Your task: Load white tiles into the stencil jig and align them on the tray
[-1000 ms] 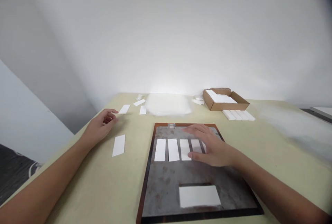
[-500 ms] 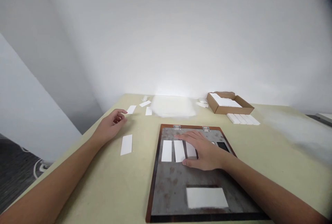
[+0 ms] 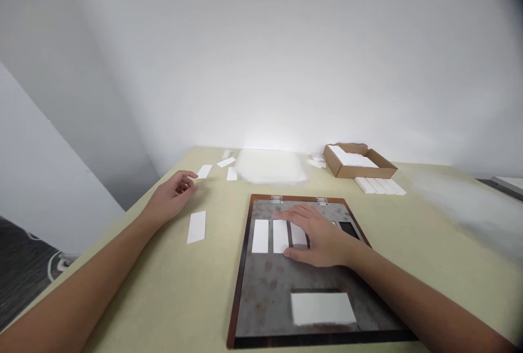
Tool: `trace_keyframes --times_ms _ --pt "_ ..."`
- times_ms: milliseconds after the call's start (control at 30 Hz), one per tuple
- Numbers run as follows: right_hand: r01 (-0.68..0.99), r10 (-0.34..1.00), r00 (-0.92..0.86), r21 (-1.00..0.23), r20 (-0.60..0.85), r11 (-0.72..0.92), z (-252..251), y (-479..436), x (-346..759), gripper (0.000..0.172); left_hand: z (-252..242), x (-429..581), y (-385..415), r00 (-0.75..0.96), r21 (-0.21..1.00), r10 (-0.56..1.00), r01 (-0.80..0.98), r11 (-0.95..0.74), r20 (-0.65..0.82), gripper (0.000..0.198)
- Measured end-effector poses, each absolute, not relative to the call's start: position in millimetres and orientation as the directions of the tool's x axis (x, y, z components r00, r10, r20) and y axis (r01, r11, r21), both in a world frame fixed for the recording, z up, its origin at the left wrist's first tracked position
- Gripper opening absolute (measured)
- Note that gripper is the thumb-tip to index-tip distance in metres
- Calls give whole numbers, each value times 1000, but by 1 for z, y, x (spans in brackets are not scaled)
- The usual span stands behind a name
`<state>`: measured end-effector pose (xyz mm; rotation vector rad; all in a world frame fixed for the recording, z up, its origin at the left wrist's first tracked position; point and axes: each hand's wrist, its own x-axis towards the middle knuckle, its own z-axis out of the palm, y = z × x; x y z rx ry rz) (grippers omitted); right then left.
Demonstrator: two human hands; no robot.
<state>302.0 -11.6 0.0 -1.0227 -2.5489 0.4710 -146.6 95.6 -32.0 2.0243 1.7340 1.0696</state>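
Grey, rust-flecked metal is seen in the plate (image 3: 265, 287), which is framed in brown and laid on the beige table (image 3: 171, 298). In its upper row of openings two white strips (image 3: 260, 236) are seated side by side, and a third is partly covered by the right hand (image 3: 321, 236). What lies under the palm cannot be told. At the right end of that row one slot (image 3: 348, 229) is left dark and unfilled. The wide lower recess is already filled by a large white piece (image 3: 322, 308).

The right hand is spread flat with its fingers extended across the seated strips. It is pressed on them, not closed round anything. The left hand (image 3: 174, 198) is rested on the table, loosely curled, with nothing held in it. A loose strip (image 3: 196, 226) is laid just beside it, and further strips (image 3: 226, 162) are scattered near the far edge. A cardboard box (image 3: 370, 170) of white pieces is set well apart on the right, with a row of white blocks (image 3: 379, 186) lined up before it.
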Motion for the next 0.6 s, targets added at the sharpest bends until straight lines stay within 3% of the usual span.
trace_keyframes --times_ms 600 --pt "577 714 -668 -458 211 676 6 -10 306 72 -29 -145 93 23 636 936 728 -256 350 34"
